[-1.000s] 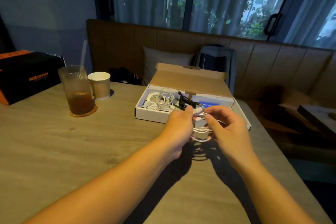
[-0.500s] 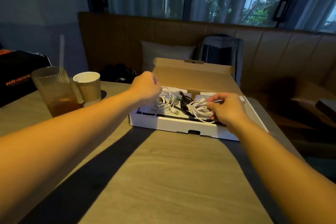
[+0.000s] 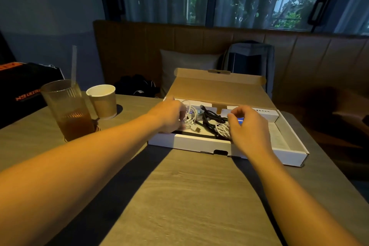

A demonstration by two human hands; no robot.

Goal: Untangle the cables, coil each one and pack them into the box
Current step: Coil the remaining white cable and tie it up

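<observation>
Three cable bundles lie inside the open box (image 3: 201, 145), which sits on the table (image 3: 179, 195) with its lid folded back. Largest of them, the black cable (image 3: 212, 119) rests between the two hands, loosely bunched. Beneath the curled fingers of the right hand (image 3: 249, 128) sits a white coil (image 3: 222, 129); whether those fingers touch it or hover just above cannot be told, though they look relaxed, not clenched. At the fingertips of the left hand (image 3: 169, 116) lies the white cable (image 3: 189, 116), loose and springy; the fingers are bent toward it, contact hidden. No cable remains on the table outside the box. Judgement: packing is nearly complete. Outstanding: tidying the loose loops so the lid can close. Well clear of the left fingers stand a glass (image 3: 67, 110) and a paper cup (image 3: 102, 101).
</observation>
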